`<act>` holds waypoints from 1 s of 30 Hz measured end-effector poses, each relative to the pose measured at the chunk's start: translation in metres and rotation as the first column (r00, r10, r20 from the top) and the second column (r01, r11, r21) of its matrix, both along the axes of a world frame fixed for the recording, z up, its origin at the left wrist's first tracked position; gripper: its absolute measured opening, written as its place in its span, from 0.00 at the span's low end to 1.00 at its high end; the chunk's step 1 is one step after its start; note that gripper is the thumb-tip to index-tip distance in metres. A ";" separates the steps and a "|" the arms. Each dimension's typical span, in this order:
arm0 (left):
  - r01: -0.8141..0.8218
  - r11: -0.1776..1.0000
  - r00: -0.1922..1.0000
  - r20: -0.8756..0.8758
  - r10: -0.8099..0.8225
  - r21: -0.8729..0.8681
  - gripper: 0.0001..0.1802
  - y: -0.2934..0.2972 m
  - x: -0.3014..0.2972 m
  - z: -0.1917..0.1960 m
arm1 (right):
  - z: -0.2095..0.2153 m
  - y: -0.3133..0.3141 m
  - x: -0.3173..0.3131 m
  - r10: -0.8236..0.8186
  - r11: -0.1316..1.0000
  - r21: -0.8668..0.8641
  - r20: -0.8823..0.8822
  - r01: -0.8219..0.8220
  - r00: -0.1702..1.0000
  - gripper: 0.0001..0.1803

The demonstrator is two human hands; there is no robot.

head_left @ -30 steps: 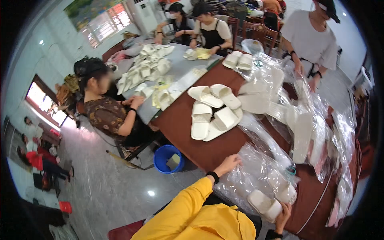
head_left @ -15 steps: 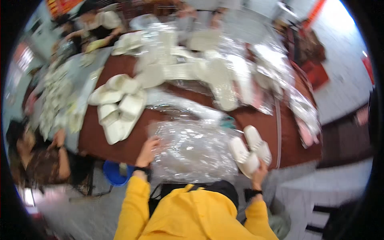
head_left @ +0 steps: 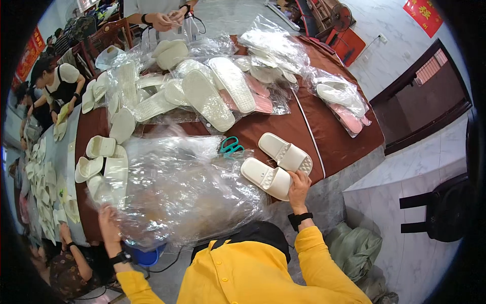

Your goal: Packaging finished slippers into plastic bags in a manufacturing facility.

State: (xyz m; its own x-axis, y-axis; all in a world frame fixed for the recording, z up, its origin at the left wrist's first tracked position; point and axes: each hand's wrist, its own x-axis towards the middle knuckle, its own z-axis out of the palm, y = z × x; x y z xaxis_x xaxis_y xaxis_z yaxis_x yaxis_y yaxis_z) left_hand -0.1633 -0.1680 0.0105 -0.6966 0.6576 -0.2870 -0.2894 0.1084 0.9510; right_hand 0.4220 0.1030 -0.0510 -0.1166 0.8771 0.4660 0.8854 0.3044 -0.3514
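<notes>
Right hand moved onto near slipper; view swung rightward.
Two white slippers at desk edge, right grip grasping one; left hand grasping plastic bags; one teal scissors behind.

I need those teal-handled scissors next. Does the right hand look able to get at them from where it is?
Probably yes: the right hand rests on the cream slide sandals, and the teal-handled scissors lie uncovered just left of them, beside the clear plastic bags.

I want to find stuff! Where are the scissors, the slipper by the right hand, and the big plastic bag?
scissors (head_left: pixel 230 146): head view, on the teal handles.
slipper (head_left: pixel 267 177): head view, middle of its strap.
plastic bag (head_left: pixel 187 197): head view, on its crinkled middle.
</notes>
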 end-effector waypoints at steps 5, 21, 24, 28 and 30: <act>-0.216 0.947 0.808 -0.588 0.036 -0.239 0.23 -0.062 -0.011 0.129 | 0.015 0.003 -0.005 0.004 1.000 0.028 0.108 -0.007 0.994 0.14; 0.416 0.683 0.431 -0.531 -0.729 -0.600 0.43 0.098 0.229 0.265 | 0.012 0.002 0.006 0.084 0.996 -0.005 0.100 -0.083 0.992 0.18; 0.337 0.656 0.407 -0.524 -0.748 -0.675 0.46 0.104 0.192 0.263 | 0.009 0.005 0.006 0.083 0.996 0.021 0.088 -0.085 0.993 0.17; 0.196 0.595 0.408 -0.487 -0.772 -0.779 0.48 0.020 0.083 0.254 | 0.022 0.008 -0.005 0.107 0.994 0.017 0.060 -0.108 0.992 0.16; 0.145 0.715 0.593 -0.518 -0.617 -0.684 0.51 -0.013 0.068 0.261 | 0.021 0.009 -0.004 0.096 0.995 0.031 0.069 -0.098 0.993 0.15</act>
State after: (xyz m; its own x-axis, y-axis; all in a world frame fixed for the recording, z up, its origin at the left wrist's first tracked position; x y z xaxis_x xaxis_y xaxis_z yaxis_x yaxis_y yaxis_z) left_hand -0.0955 -0.1811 0.2714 -0.5446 0.8047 -0.2364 0.5977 0.5701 0.5637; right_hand 0.4176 0.1115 -0.0297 -0.2326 0.8437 0.4838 0.8722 0.4010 -0.2800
